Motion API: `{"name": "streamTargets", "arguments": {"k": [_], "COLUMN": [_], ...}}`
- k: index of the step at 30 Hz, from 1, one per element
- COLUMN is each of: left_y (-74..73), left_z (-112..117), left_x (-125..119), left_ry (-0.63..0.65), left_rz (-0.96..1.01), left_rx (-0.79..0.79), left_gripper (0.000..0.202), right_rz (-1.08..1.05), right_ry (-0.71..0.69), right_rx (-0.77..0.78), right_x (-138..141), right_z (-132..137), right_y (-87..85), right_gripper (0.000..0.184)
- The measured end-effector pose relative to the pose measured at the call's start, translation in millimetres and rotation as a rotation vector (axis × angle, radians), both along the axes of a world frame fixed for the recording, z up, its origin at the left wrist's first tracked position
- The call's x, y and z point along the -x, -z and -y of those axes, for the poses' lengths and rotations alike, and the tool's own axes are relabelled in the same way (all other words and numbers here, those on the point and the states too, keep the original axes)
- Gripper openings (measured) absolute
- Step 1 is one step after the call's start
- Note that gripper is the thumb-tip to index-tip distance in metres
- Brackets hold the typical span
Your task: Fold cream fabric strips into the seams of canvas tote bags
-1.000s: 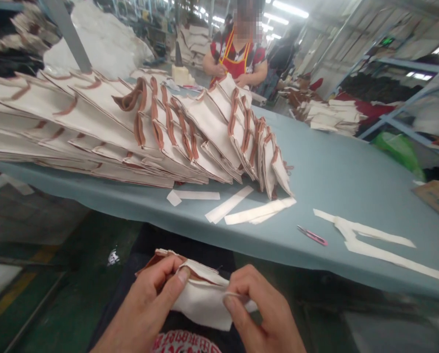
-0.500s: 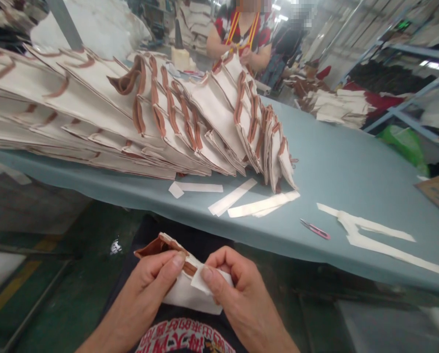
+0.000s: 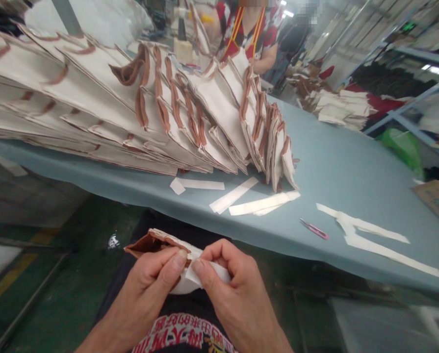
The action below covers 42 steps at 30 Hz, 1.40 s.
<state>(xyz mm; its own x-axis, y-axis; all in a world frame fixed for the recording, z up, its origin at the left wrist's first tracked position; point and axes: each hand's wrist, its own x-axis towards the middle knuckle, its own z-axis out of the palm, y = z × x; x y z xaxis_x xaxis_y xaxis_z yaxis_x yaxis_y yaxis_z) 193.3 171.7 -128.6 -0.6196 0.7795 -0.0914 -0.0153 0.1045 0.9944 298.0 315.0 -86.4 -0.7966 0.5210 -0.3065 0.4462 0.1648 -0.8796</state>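
Observation:
Over my lap I have a white fabric piece with brown edging [image 3: 140,244], its brown side folded open at the left. My left hand [image 3: 160,274] is closed, thumb on top, pinching the brown-and-white edge. Close beside it my right hand [image 3: 222,274] pinches a white strip [image 3: 193,275] that lies against that same edge. The strip's far end is hidden behind my right fingers. On the table in front lie several loose white strips [image 3: 234,195] and a pair of pink-handled thread snips [image 3: 315,229].
A long stack of white pieces with brown edges [image 3: 215,103] leans across the blue-green table [image 3: 325,162]. Opposite stands a co-worker [image 3: 248,34] in a red apron with yellow straps. Longer white strips [image 3: 388,247] lie at right, near a cardboard box [image 3: 436,198].
My hands have drawn closer together, and the right hand with the strip has shifted left along the edge. Across the table, the co-worker has raised a brown-edged piece to the left.

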Motion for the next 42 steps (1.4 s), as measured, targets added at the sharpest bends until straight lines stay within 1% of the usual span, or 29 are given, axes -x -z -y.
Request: {"name": "streamTargets", "arguments": {"k": [3,7,9,13,16,18,21,24,26,29,32,34,35,36,39,41,42], "left_y": [1.9,9.9,13.1,15.8,18.3,20.6,21.8,18.3,15.5,15.0,15.5,11.2,7.4,3.0,-8.0,-7.5,-4.3], "left_z": [-0.9,0.9,2.1,2.9,3.0,3.3,3.6,3.1,2.4,1.0,-2.4,-6.1,-7.9,-9.3,-8.7,-4.0,-0.8], "left_x": [0.7,-0.7,-2.1,-4.5,-4.9,-5.0,-5.7,-6.0,-5.3,-4.7,-8.7,-14.4,-17.7,-20.8,-27.0,-27.9,-27.7], "left_ry": [-0.015,-0.016,-0.038,-0.084,-0.072,-0.054,-0.053,-0.065,-0.021,0.03,-0.016,-0.085,-0.122,-0.15,-0.17,-0.146,-0.133], "left_rz": [-0.023,-0.01,-0.004,-0.001,-0.004,0.005,0.033,0.072,0.053,-0.035,-0.113,-0.157,-0.167,-0.165,-0.088,-0.05,-0.049], "left_rx": [0.002,0.023,0.034,0.095,0.121,0.12,0.116,0.12,0.123,0.163,0.162,0.167,0.181,0.194,0.219,0.215,0.211], "left_gripper": [0.054,0.055,0.055,0.057,0.059,0.06,0.062,0.063,0.057,0.04,0.036,0.034,0.034,0.033,0.033,0.034,0.036], "right_rz": [-0.009,-0.004,0.0,0.01,-0.001,-0.004,-0.006,-0.026,-0.038,-0.054,-0.057,-0.048,-0.053,-0.071,-0.143,-0.156,-0.146], "right_ry": [0.029,0.05,0.058,0.044,0.039,0.045,0.047,0.066,0.071,0.093,0.107,0.108,0.113,0.115,0.069,0.013,-0.012], "right_rx": [-0.027,-0.044,-0.051,0.011,0.061,0.063,0.012,-0.074,-0.1,-0.107,-0.083,-0.019,0.045,0.137,0.516,0.717,0.778], "right_x": [1.1,1.0,0.9,0.4,-0.5,-1.1,-2.0,-3.2,-4.5,-6.9,-8.9,-9.5,-9.6,-9.7,-9.5,-9.0,-8.5], "right_z": [4.0,8.6,9.3,7.5,5.9,5.4,4.8,4.2,4.4,6.0,9.1,11.1,11.8,12.2,11.0,8.2,6.3], "right_y": [7.3,19.2,22.6,24.0,25.2,27.1,30.5,33.4,35.2,37.8,40.8,43.6,45.3,47.2,53.1,55.8,56.6], "right_gripper": [0.031,0.032,0.032,0.033,0.031,0.032,0.031,0.03,0.03,0.029,0.029,0.03,0.033,0.037,0.058,0.069,0.071]}}
